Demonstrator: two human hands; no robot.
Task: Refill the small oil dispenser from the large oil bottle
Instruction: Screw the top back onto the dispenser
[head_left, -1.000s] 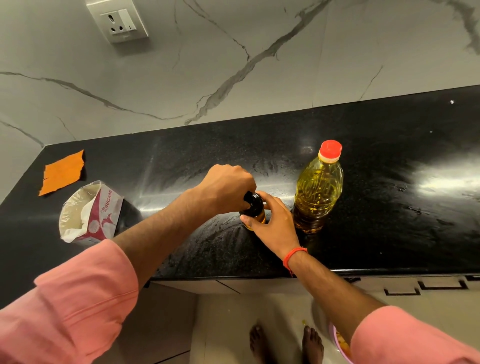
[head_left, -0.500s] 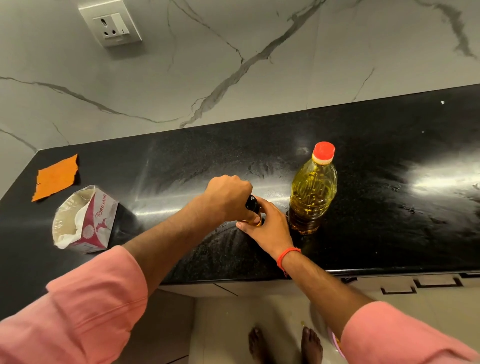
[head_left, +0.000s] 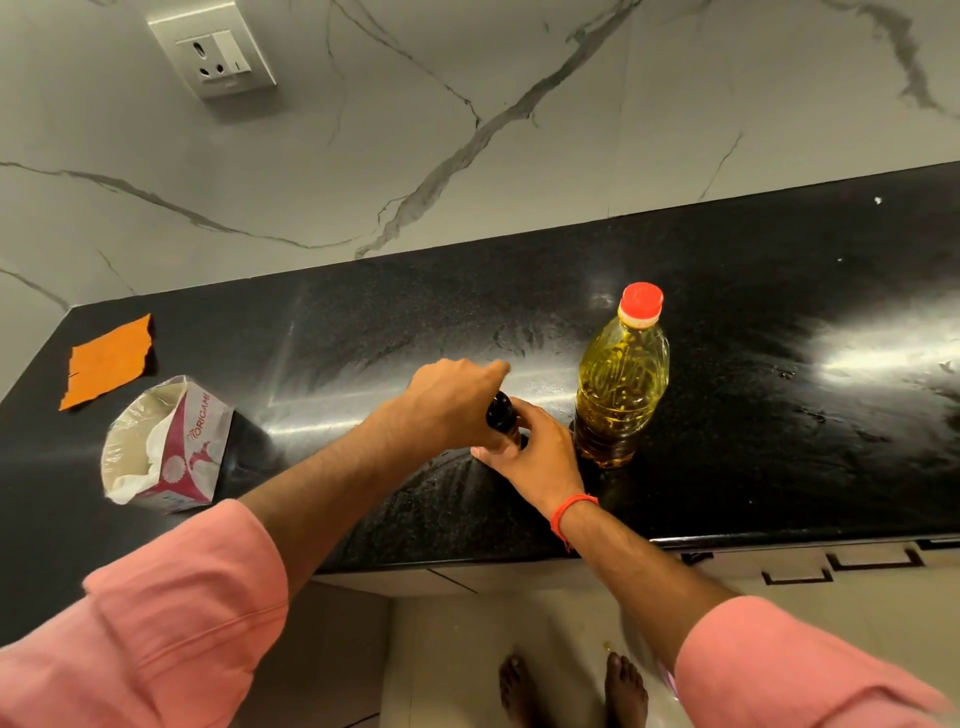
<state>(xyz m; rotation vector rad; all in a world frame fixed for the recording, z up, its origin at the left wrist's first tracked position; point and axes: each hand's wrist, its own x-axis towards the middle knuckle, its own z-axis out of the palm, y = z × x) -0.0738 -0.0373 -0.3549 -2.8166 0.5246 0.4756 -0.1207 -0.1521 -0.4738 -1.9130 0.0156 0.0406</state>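
Dispenser: standing on the tabletop just beside the capped oil bottle. We are holding its body with the right hand while the left hand is gripping the dark top; we are keeping it upright while unscrewing.

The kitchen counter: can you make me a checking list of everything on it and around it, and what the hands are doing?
Surface: glossy black stone counter, smeared, with bright glare.
Job's things: large clear plastic oil bottle of yellow oil, upright, red cap on; small dark-topped oil dispenser beside it, mostly hidden by the hands.
Clutter: torn orange paper scrap; open white and red tissue pack.
Hands: left hand grips the dispenser's top; right hand holds its body.
Cables: nothing seen.
Surroundings: grey-veined marble wall with a wall socket; drawer fronts below; bare feet on pale floor.
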